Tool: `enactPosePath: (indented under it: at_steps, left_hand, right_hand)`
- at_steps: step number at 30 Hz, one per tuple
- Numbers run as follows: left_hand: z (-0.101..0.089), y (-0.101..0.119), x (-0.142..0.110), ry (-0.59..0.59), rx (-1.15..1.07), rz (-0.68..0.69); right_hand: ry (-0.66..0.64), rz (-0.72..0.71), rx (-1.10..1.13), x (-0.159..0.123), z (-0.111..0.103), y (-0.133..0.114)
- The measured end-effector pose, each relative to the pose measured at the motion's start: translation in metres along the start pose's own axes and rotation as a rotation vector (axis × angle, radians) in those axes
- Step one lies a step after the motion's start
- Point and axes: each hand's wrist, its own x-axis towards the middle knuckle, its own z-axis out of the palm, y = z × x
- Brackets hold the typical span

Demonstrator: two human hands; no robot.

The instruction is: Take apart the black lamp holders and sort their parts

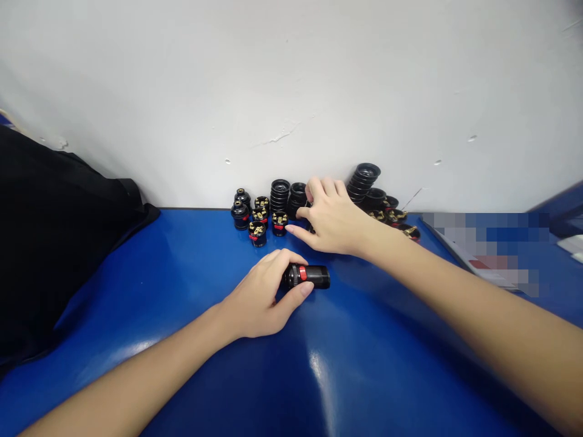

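My left hand is closed around a black lamp holder with a red switch, which lies on its side just above the blue table. Its open threaded end points right, and my palm hides the other end. My right hand hovers among the parts by the wall, fingers bent and thumb apart from them. Near its fingertips are a stack of black threaded rings, a second ring stack and a black socket core with brass contacts. Dark parts under the palm are partly hidden.
Two black domed caps and several socket cores stand left of the rings. A leaning ring stack and more cores are right. Black cloth covers the left side; papers lie right. A white wall bounds the back.
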Motion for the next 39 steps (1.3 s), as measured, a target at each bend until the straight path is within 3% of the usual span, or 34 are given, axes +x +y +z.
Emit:
enactPosePath:
  at_steps: [20,24,28,30,33,36,39]
  left_hand:
    - [0.000,0.000,-0.001,-0.012,-0.007,-0.005]
    - [-0.001,0.001,0.000,-0.015,0.005,-0.011]
    - [-0.001,0.002,0.001,-0.008,0.011,-0.006]
    - [0.000,0.001,0.000,0.011,0.008,-0.005]
    - [0.003,-0.003,-0.002,0.058,-0.033,0.000]
    - [0.007,-0.009,-0.004,0.116,-0.090,0.025]
    - [0.010,-0.011,-0.005,0.116,-0.093,0.015]
  right_hand:
    - [0.029,-0.043,0.000,0.003,0.005,0.008]
    - [0.146,-0.050,0.132,0.001,0.004,0.014]
    - [0.373,-0.029,0.396,-0.008,-0.007,0.015]
    - [0.419,0.012,0.537,-0.017,-0.016,0.009]
    - [0.273,0.116,0.756,-0.035,-0.027,-0.007]
    - [-0.017,0.198,0.920,-0.056,-0.029,-0.026]
    - [-0.283,0.318,1.257,-0.071,-0.023,-0.040]
